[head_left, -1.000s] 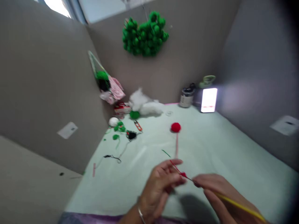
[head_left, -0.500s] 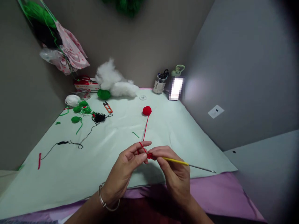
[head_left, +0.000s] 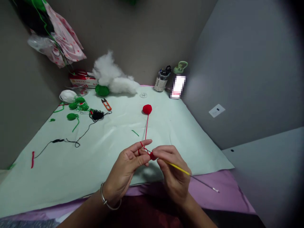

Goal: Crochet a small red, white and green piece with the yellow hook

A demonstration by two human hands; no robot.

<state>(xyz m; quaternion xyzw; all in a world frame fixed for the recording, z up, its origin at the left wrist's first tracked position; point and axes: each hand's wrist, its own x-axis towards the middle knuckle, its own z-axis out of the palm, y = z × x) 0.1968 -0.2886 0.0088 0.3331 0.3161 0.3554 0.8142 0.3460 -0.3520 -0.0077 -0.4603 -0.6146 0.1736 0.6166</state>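
My right hand point(head_left: 174, 171) pinches a crochet hook point(head_left: 179, 168) with a yellow grip; its bare metal end points down to the right. The hook's working tip reaches the small red crochet piece point(head_left: 152, 155). Thumb and fingers of my left hand point(head_left: 129, 161) are closed on that piece, and its index finger is stretched out with red yarn point(head_left: 146, 128) looped over it. From there the strand runs up to a red yarn ball point(head_left: 147, 109) on the table. The fingers partly hide the crochet piece.
Orange thread snips point(head_left: 106, 104), a tangle of black yarn point(head_left: 97, 115) and a green yarn ball point(head_left: 72, 117) lie on the left. White stuffing point(head_left: 114, 74) is heaped at the back. A pen cup point(head_left: 161, 81) and a lit phone point(head_left: 178, 87) stand back right.
The hook's rear end has swung downward, and its tip now shows by the yarn at my left index finger. The whole view has shifted slightly.
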